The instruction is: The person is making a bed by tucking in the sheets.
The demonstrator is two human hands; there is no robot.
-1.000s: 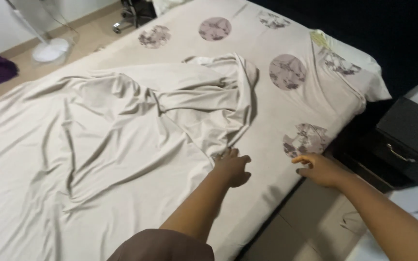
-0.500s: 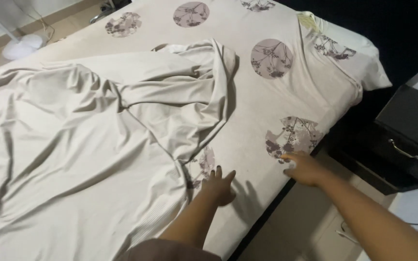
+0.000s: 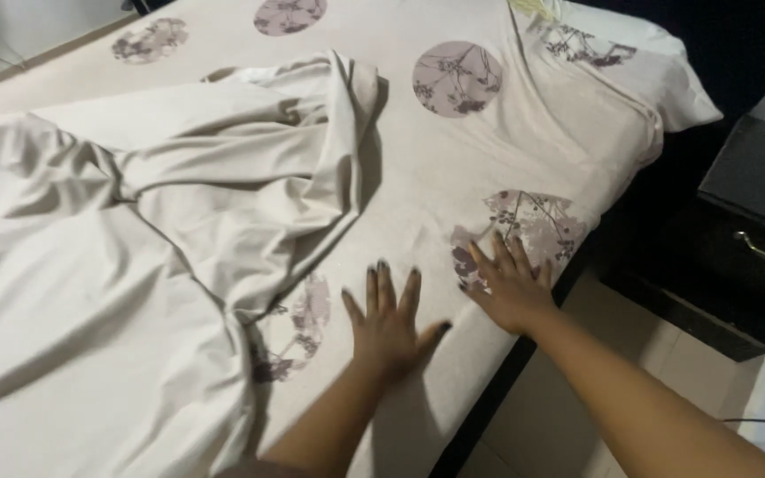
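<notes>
We see both hands flat on the fitted sheet near the bed's near right edge. Left hand is released, fingers spread, palm down on the sheet, grasping nothing. Right hand is also released, fingers splayed, pressed flat just right of the left hand, its fingertips on a purple floral circle printed on the sheet. The two hands are close but apart.

The sheet is beige with round purple floral prints and covers the mattress from near edge to far side. A rumpled plain beige top sheet lies bunched over the left half of the bed, its edge just left of the left hand, not touching it. A pillow in matching fabric sits at the far right corner. A black nightstand stands right of the bed, on a pale tiled floor.
</notes>
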